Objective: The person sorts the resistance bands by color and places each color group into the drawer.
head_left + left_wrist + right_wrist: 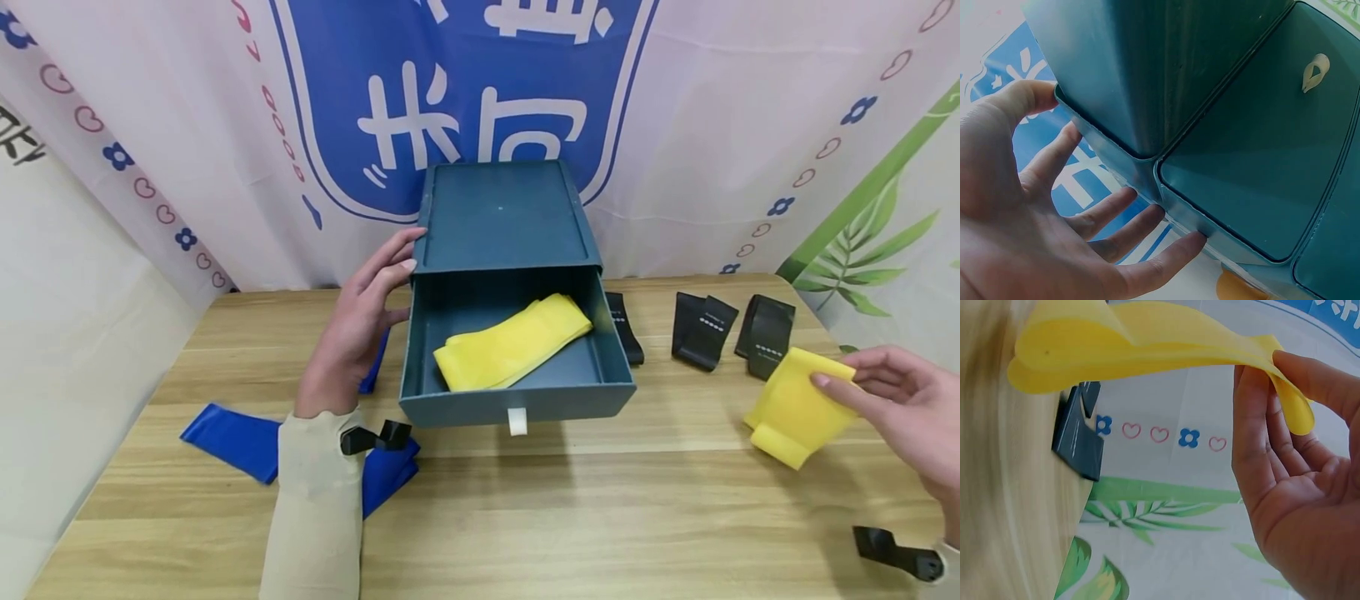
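A dark teal drawer box stands at the back of the table with its drawer pulled out. Inside the drawer lies a folded yellow resistance band. My left hand rests against the box's left side; in the left wrist view its thumb and spread fingers touch the casing edge. Over the table's right side, my right hand pinches another folded yellow resistance band between thumb and fingers. That band's free end hangs away from the hand, seen edge-on in the right wrist view.
Blue bands lie to the left, partly behind the left sleeve. Several black bands with white print lie right of the box. A printed cloth hangs behind the wooden table.
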`<action>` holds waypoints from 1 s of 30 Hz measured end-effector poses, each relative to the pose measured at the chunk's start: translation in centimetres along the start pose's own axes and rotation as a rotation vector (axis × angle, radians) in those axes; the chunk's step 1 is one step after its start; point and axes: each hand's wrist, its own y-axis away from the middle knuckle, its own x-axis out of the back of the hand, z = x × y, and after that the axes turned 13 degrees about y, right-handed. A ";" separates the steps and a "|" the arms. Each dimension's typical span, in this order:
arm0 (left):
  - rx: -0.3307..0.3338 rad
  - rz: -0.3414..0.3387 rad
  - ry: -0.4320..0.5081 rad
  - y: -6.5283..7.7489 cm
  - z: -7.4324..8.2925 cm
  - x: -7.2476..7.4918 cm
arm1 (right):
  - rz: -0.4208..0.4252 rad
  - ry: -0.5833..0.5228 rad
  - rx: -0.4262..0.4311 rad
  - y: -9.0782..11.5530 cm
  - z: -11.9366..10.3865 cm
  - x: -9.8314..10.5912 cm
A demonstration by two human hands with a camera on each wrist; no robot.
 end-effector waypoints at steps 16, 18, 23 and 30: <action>-0.022 -0.004 -0.009 -0.1 -0.2 0.1 | 0.020 -0.400 0.042 -0.9 -5.1 -0.8; -0.024 -0.006 -0.007 -0.1 -0.2 0.1 | 0.004 -0.475 0.044 -0.9 -6.0 -0.8; -0.027 -0.005 -0.005 0.0 -0.3 0.1 | -0.027 -0.498 0.054 -1.2 -8.4 -0.6; -0.023 -0.006 -0.007 0.0 -0.2 0.2 | 0.006 -0.342 0.088 -1.8 -11.8 0.2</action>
